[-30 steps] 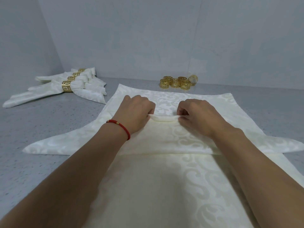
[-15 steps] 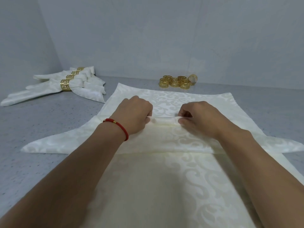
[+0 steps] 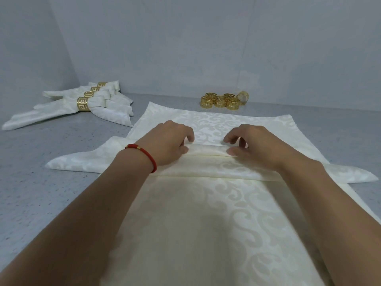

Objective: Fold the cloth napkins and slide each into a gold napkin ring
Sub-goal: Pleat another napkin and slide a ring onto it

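Fingers [image 3: 186, 141] farther along napkin [image 3: 206, 153] (pleat wider)

Both bare forearms reached forward; the left hand [image 3: 168, 144] and right hand [image 3: 255, 147] curled their fingers [image 3: 234, 151], pinching a fold.

1. No writing, label, brand, number or sign can be read anywhere in the head view.
2. The gold napkin rings [image 3: 223, 100] at upper centre, and those on the folded napkins [image 3: 68, 108] at upper left, carry only a cut-out key pattern, not letters.
3. The cream napkin [image 3: 206, 223] in the middle shows only a woven scroll pattern.
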